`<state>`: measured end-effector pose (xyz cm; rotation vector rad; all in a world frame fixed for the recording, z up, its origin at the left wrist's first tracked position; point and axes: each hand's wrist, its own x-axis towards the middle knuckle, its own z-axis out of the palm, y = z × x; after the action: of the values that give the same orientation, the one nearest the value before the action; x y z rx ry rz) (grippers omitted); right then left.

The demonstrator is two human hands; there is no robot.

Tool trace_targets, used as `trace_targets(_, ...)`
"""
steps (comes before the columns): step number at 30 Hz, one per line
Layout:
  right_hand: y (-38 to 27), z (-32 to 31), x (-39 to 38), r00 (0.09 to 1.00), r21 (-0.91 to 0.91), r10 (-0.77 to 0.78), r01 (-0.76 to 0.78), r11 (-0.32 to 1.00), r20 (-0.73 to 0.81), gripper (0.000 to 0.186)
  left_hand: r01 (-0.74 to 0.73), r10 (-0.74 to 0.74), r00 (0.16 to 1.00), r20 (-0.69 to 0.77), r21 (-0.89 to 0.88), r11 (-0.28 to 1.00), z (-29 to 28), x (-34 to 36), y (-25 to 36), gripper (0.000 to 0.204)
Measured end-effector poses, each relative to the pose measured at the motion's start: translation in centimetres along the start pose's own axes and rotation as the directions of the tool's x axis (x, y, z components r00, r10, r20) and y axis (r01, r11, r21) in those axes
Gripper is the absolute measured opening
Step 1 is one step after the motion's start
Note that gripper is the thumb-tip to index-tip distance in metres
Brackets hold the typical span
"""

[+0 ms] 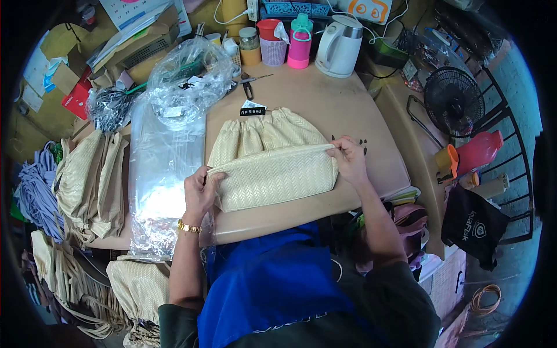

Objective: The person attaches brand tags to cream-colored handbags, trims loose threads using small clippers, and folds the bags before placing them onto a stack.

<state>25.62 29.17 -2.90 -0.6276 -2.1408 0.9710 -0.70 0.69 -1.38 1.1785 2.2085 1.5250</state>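
A cream woven handbag [278, 177] with a gathered upper part lies on the table in front of me. My left hand [200, 188] pinches the left end of its seam edge, thumb against fingers. At the opposite end my right hand [347, 155] grips the same edge, so the seam runs taut between both hands. A black tag [253, 111] with a white label under it touches the bag's far side. Beyond it lie dark-handled pliers or cutters [248, 88], whose exact kind is unclear.
Left of the bag lies a stack of clear plastic sleeves [165, 156], beside more cream bags [96, 185]. A white electric kettle [339, 49], a pink bottle [300, 43] and cups line the back. At right stands a black fan [454, 100] near a metal rack.
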Motion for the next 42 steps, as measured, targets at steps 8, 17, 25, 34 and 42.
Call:
trace_targets(8,0.6,2.9,-0.1,0.978,-0.122,0.206,-0.207,0.971,-0.02,0.017,0.173,-0.154,0.975,-0.161,0.107,0.979,1.3,0.9,-4.7,0.042)
trace_targets(17,-2.6,-0.8,-2.7,0.989,0.421,0.118,-0.142,0.896,0.084,0.021,0.127,-0.086,0.988,0.129,-0.362,0.923,-2.1,-4.0,2.2,0.031)
trace_targets(25,-0.4,1.1,-4.6,0.958,-0.012,-0.179,0.181,0.983,-0.223,0.02,0.056,-0.085,0.972,-0.221,-0.132,0.99,1.1,-4.5,-0.1,0.014)
trace_targets(34,-7.3,-5.0,-1.8,0.946,-0.601,-0.205,0.319,0.733,0.252,0.018,-0.27,0.07,0.954,0.293,0.73,0.627,-1.8,-5.6,7.2,0.056)
trace_targets(42,-10.7,15.3,15.8,0.828,-0.138,0.086,-0.011,0.99,0.553,0.044,-0.596,0.106,0.734,0.67,0.563,0.572,6.6,-2.3,11.2,0.081)
